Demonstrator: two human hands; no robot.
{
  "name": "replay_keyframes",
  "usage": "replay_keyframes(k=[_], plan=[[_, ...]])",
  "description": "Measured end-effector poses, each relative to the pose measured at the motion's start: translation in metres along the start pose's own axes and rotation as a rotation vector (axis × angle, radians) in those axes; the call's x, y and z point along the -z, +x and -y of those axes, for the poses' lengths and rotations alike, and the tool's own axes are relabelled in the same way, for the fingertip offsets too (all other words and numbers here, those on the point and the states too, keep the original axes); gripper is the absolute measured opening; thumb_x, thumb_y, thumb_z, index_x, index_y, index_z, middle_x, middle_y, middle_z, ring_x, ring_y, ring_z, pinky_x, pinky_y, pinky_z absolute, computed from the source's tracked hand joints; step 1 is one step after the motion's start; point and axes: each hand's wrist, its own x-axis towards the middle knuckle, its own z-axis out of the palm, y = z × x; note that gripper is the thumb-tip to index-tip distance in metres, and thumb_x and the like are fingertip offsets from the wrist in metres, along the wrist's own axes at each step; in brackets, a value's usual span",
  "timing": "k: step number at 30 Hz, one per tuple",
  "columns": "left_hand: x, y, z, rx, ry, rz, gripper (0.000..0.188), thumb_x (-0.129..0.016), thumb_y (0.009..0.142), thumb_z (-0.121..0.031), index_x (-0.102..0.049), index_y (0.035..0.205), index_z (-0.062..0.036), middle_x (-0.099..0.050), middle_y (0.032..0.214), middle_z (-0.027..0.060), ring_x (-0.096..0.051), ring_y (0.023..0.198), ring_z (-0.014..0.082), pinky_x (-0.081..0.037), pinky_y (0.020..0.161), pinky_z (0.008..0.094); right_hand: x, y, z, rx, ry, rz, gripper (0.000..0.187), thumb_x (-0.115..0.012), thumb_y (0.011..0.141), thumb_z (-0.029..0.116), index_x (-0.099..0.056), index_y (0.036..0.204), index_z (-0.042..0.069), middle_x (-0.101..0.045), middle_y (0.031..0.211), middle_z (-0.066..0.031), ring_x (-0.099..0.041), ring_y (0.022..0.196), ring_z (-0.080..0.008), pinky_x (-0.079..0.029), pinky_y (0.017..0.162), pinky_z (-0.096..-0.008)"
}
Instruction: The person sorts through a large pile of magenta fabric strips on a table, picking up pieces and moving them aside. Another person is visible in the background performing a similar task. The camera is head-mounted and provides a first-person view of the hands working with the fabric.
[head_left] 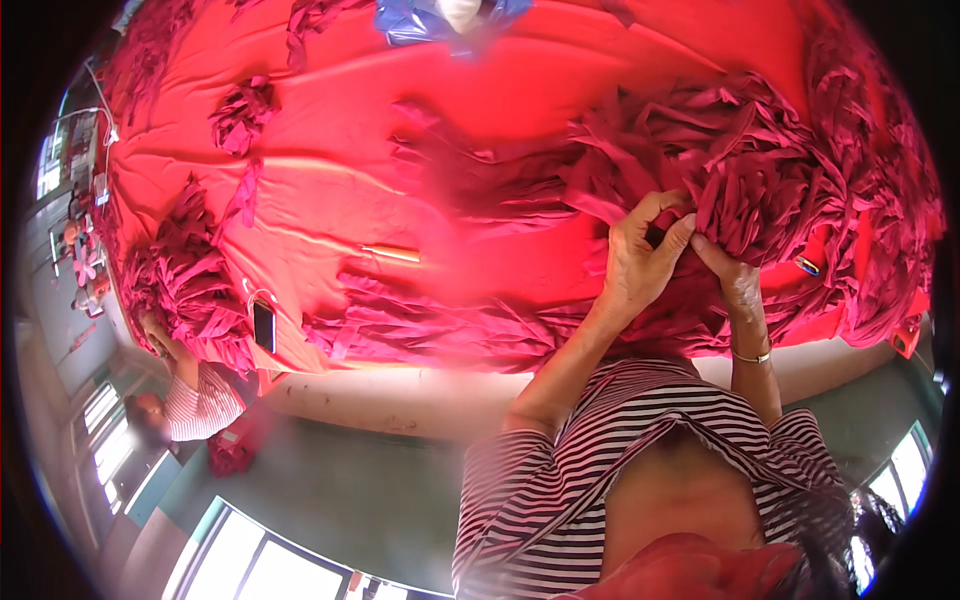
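A big heap of dark red fabric strips (750,180) lies on the red cloth-covered table, in front of me and to the right. At the heap's near edge my left hand (640,258) is closed, thumb and forefinger curled together on the fabric. Close beside it, my right hand (738,285) pinches the strips' edge, its fingertips almost meeting the left thumb. Exactly which strip lies between the fingers is partly hidden. A small blue and yellow tool (806,265) lies on the strips right of my right hand; its kind is too small to tell.
More strips (430,325) stretch leftward along the table's near edge. A thin yellow stick (392,253) and a phone (264,325) lie on the red cloth (330,200). Blue plastic (405,22) sits at the far side. At the left, a co-worker's hand (155,330) touches another heap (185,275).
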Motion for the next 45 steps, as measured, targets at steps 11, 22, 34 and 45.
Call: replay_keyframes(k=[11, 22, 34, 45], plan=[[0.011, -0.01, 0.001, 0.0, 0.028, -0.03, 0.022, -0.065, 0.083, -0.014, -0.061, 0.098, 0.0019, -0.058, 0.115, 0.0216, -0.059, 0.094, 0.0185, -0.046, 0.078, 0.0283, -0.021, 0.008, -0.008, 0.062, -0.16, -0.006, 0.029, -0.065, 0.078, 0.001, -0.059, 0.106, 0.001, -0.064, 0.095, -0.0062, -0.061, 0.086, -0.0152, -0.05, 0.076, -0.0287], [0.223, -0.032, 0.048, 0.6, 0.315, -1.067, 0.044, -0.057, 0.088, -0.036, -0.049, 0.097, 0.0058, -0.059, 0.088, 0.0245, -0.063, 0.056, 0.0227, -0.049, 0.038, 0.0256, -0.013, 0.013, -0.022, 0.029, 0.047, -0.152, 0.028, -0.068, 0.071, -0.003, -0.066, 0.099, 0.003, -0.066, 0.094, -0.0064, -0.062, 0.086, -0.0211, -0.048, 0.081, -0.0326], [0.213, -0.073, 0.071, 0.164, -0.72, -1.128, 0.031, -0.061, 0.086, -0.035, -0.051, 0.083, -0.0066, -0.031, 0.057, -0.0014, -0.035, 0.049, 0.0133, -0.031, 0.044, 0.0289, -0.005, 0.003, -0.005, -0.007, -0.078, -0.081, 0.021, -0.07, 0.073, 0.002, -0.065, 0.094, 0.001, -0.065, 0.095, -0.0046, -0.06, 0.086, -0.0171, -0.046, 0.083, -0.0307], [0.215, -0.052, 0.096, 0.411, 0.232, -0.956, 0.036, -0.078, 0.071, -0.02, -0.057, 0.09, 0.0035, -0.057, 0.068, 0.0051, -0.05, 0.051, 0.0178, -0.043, 0.049, 0.0351, -0.007, 0.003, 0.0, -0.137, 0.076, -0.092, 0.027, -0.072, 0.07, 0.002, -0.064, 0.097, 0.003, -0.064, 0.095, -0.0056, -0.06, 0.086, -0.0177, -0.046, 0.082, -0.0306]])
